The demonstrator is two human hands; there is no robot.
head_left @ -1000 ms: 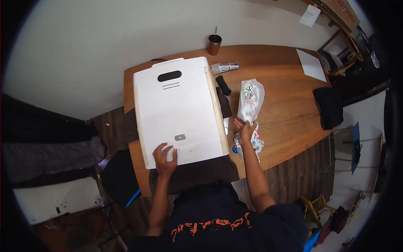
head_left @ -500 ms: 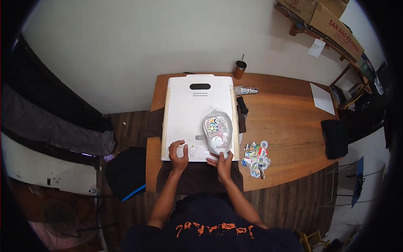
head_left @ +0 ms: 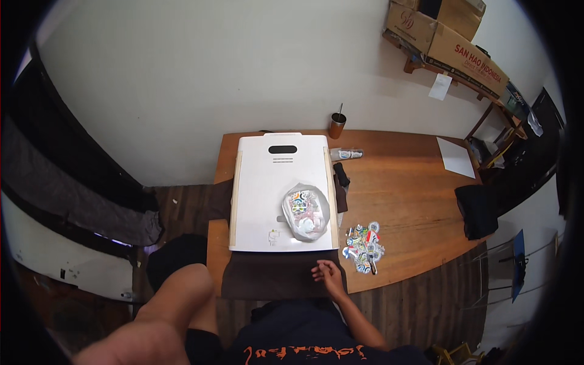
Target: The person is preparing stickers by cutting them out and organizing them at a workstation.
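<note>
Right hand (head_left: 329, 275) hangs empty over the dark cloth (head_left: 274, 275), fingers loosely parted, the left arm (head_left: 176, 301) showing no fingers to judge, while the translucent bag (head_left: 321, 213) of stickers (head_left: 300, 204) rests lower right on the white case (head_left: 258, 198), best lifted rim-up against spills.

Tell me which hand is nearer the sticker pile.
Right. The right hand is just left of the sticker pile, not touching; the left hand is much farther left, blurred.
</note>
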